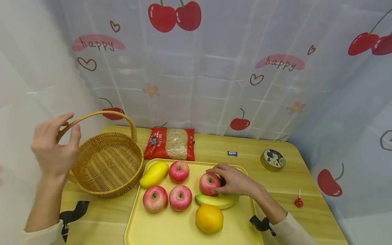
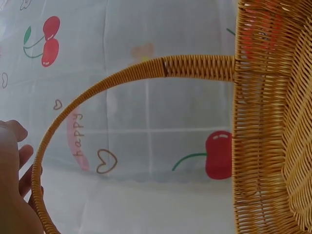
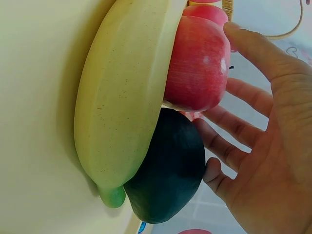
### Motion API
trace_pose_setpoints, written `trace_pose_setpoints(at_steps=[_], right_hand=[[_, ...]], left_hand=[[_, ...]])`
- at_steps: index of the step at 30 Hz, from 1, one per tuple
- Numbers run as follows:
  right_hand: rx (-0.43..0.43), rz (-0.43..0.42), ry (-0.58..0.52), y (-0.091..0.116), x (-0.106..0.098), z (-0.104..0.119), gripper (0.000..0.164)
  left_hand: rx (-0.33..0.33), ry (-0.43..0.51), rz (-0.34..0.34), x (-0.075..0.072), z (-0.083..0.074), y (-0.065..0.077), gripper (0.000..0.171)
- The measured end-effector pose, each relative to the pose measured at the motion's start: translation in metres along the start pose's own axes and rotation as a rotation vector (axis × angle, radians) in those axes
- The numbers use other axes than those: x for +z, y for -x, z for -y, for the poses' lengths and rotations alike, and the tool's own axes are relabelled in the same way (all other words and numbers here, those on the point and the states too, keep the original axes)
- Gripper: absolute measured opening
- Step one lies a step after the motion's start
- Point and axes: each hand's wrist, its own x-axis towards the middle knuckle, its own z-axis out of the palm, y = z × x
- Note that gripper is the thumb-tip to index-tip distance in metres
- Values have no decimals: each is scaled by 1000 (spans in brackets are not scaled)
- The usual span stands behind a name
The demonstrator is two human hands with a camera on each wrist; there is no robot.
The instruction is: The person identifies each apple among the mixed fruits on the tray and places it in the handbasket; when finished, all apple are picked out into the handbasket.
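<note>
My right hand (image 1: 230, 178) pinches a red apple (image 1: 209, 183) on the yellow tray (image 1: 180, 231), with thumb and fingertips at its sides. Against that apple lie a yellow-green banana (image 3: 122, 92) and a dark oval fruit (image 3: 168, 168), mostly covered by the hand in the head view. At the left, my left hand (image 1: 56, 144) is around the top of the wicker basket's handle (image 1: 92, 117), thumb and fingers spread apart. In the left wrist view the fingers (image 2: 25, 156) show just behind the handle. The basket (image 1: 110, 163) has nothing in it.
Also on the tray are several apples (image 1: 155, 199), a yellow mango (image 1: 154, 174) and an orange-yellow round fruit (image 1: 209, 219). Behind stands a red bag of grain (image 1: 171, 144). A small blue packet (image 1: 232, 153), a round tin (image 1: 273, 160) and a lollipop (image 1: 298, 202) lie rightward.
</note>
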Motion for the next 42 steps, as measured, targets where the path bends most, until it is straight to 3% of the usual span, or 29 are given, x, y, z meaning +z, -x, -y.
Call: trace_pose_setpoints(at_steps=[6,19,42], right_hand=[[-12,0,16,-2,4,-1,66],[2,33,47,-4,5,5,69],[52,94,101,-11,6,8,78]], left_hand=[[-24,8,38,-7,7,2,23],[-95,72,51,-17,12,8,14],[-179,160,56,-25,17,12,15]])
